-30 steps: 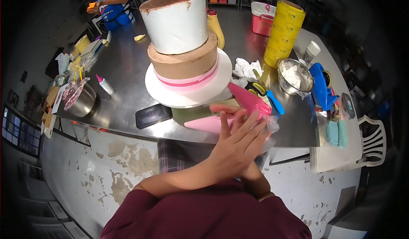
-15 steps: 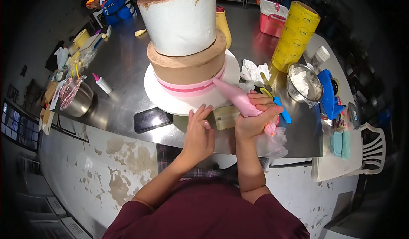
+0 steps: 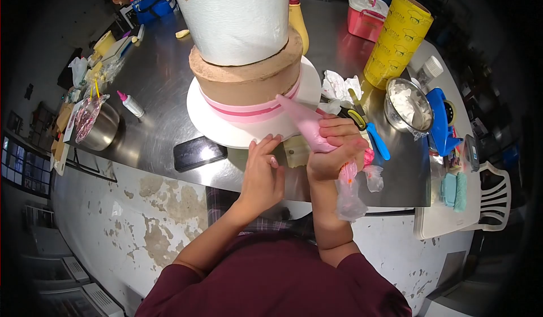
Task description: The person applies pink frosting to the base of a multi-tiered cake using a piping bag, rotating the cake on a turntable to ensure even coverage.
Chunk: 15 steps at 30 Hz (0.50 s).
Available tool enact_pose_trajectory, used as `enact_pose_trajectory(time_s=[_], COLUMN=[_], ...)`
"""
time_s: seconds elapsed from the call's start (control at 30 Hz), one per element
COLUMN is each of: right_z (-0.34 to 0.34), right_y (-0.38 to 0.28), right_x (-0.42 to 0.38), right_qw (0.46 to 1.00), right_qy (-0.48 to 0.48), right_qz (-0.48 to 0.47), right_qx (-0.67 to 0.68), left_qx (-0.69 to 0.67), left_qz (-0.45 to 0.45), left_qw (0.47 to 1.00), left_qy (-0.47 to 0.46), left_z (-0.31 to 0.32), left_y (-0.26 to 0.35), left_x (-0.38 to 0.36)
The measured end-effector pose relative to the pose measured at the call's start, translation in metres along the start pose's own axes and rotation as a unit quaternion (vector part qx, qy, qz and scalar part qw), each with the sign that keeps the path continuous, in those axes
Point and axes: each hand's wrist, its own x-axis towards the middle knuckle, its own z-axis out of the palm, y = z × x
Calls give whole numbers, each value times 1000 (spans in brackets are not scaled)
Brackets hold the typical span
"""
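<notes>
A tiered cake stands on a round white board (image 3: 199, 112). Its lower brown tier (image 3: 243, 83) has pale pink frosting around the base with a darker pink band (image 3: 243, 114), and a tall white tier (image 3: 235, 26) sits above. My right hand (image 3: 337, 150) is wrapped around a piping bag of pink frosting (image 3: 304, 120), whose tip is right at the pink band on the cake's right side. The bag's twisted plastic end hangs below that hand. My left hand (image 3: 261, 173) has its fingers extended, fingertips at the board's front rim, holding nothing.
Near the board lie a phone (image 3: 199, 153), a notched scraper (image 3: 296, 152), scissors (image 3: 356, 119) and crumpled paper (image 3: 341, 85). To the right are a yellow film roll (image 3: 398, 41) and a bowl of white cream (image 3: 408, 106). A metal pot (image 3: 104, 127) stands left; another person (image 3: 151, 1) is behind.
My right hand and the bag have shifted slightly left, with the tip moving along the pink band. The loose bag end swings lower. My left hand stays at the rim; the view has shifted a little.
</notes>
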Motion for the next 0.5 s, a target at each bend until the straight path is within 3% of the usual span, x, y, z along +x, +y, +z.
enact_pose_trajectory(time_s=[0.5], right_z=[-4], right_y=[2], right_x=[3], right_qw=[999], right_qy=[-23], right_qz=[0], right_qx=[-31], left_qx=[-3], left_qz=[-18], left_qw=[999], left_qy=[29], left_z=[-12], left_y=[-9], left_x=[-11])
